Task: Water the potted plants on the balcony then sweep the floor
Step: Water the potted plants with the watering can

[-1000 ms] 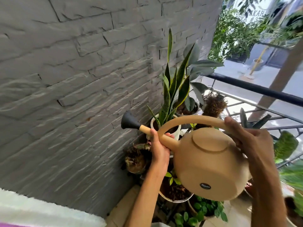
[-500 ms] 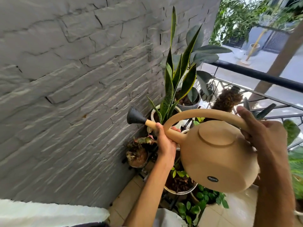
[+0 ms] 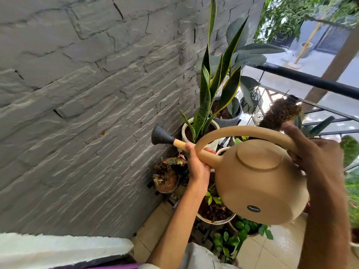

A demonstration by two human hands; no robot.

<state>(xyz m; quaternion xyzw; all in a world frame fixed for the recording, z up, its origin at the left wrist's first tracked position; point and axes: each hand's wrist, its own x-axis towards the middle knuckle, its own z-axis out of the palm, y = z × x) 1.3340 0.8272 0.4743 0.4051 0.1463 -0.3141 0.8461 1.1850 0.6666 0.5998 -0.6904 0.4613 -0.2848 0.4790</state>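
- Two hands carry our tan watering can [image 3: 260, 181]: it hangs in the air above the cluster of pots in the corner by the grey stone wall [image 3: 77, 94], tipped so its base faces us.
- Our right hand [image 3: 318, 158] has its fingers curled round the rear of the arched handle [image 3: 242, 133]; that is where we judge the main load should sit.
- Our left hand [image 3: 196, 164] is wrapped round the thin spout [image 3: 204, 157] just behind the black rose [image 3: 160, 135], steering it.
- We judge the can to be rigid moulded plastic, smooth and a little slippery if wet, so a full wrap beats a fingertip pinch.
- Its weight depends on the water inside, which we cannot see; expect the load to shift as it tilts.
- The spout looks slender, so we would guide with it and not lift by it.
- The rose sits just beside the white pot [image 3: 200, 133] of the snake plant [image 3: 213, 90], pointing toward the wall; whether water is flowing we cannot tell.
- Below lie a small brown pot [image 3: 167, 180] and a wider pot of soil [image 3: 215, 214], with leafy greens on the tiled floor [image 3: 281, 247].
- The sweeping is not yet begun, by our reading.
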